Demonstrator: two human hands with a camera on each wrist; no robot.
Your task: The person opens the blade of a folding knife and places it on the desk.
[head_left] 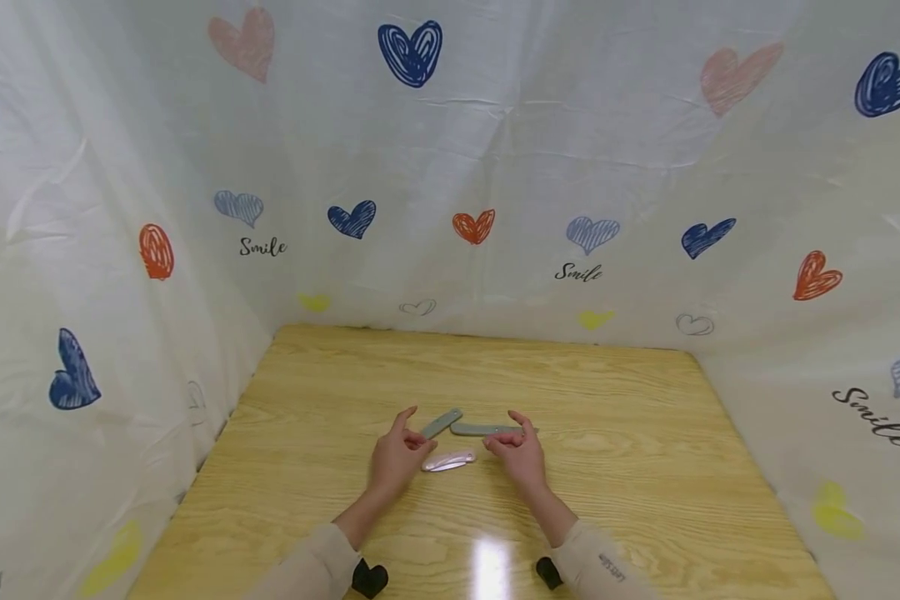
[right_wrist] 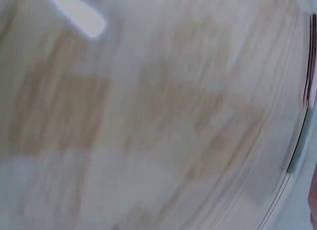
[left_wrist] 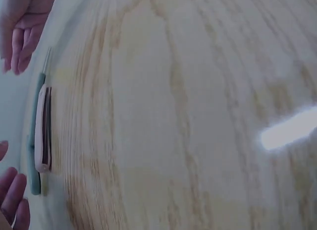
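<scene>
Loosely spread and apparently empty, the left grip (head_left: 400, 458) is beside one grey-green folding knife (head_left: 442, 422), contact unclear; the right grip (head_left: 522, 454), likewise relaxed, covers part of a second grey-green knife (head_left: 472, 430), its blade seemingly out. A pink folding knife (head_left: 450, 461) lies just below them, lower middle of the frame. Handles are best pinched by their flat sides, fingertips clear of edges. Glare (head_left: 491, 571) whitens the wood-grain bench (head_left: 330, 375) at bottom centre; heart-printed sheeting (head_left: 510, 158) walls it behind and on both sides.

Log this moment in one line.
Left hand: empty, near pink knife; right hand: empty, near green-handled knife; surface: wooden table
</scene>
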